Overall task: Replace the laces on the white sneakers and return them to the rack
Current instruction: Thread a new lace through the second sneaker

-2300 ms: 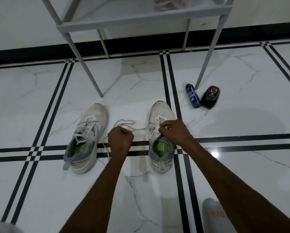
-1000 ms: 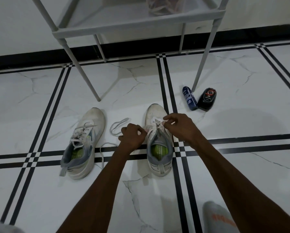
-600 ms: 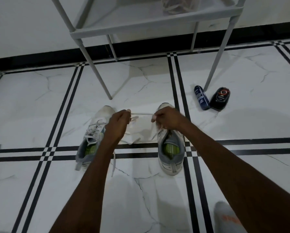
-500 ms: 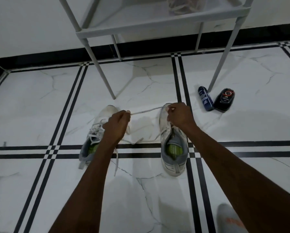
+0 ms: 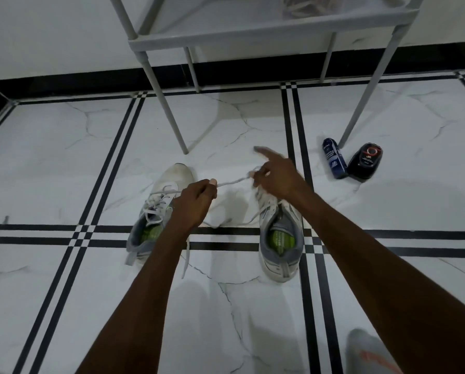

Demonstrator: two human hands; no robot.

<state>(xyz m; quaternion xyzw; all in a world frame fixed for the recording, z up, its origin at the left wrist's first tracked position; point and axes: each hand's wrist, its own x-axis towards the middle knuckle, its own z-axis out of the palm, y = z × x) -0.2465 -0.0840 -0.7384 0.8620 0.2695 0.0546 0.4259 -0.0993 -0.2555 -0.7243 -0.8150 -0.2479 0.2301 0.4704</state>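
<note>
Both grips pinch one white lace (image 5: 232,181) taut: left hand (image 5: 195,203) and right hand (image 5: 276,177), forefinger extended, above two white sneakers (image 5: 278,238) on the floor (image 5: 64,147); two bottles (image 5: 334,161) lie by the rack (image 5: 266,35).

Marble floor (image 5: 50,163) carries two sneakers (image 5: 155,211) side by side, rack (image 5: 253,36) behind, blue can (image 5: 334,161) touching black bottle (image 5: 365,161).
</note>
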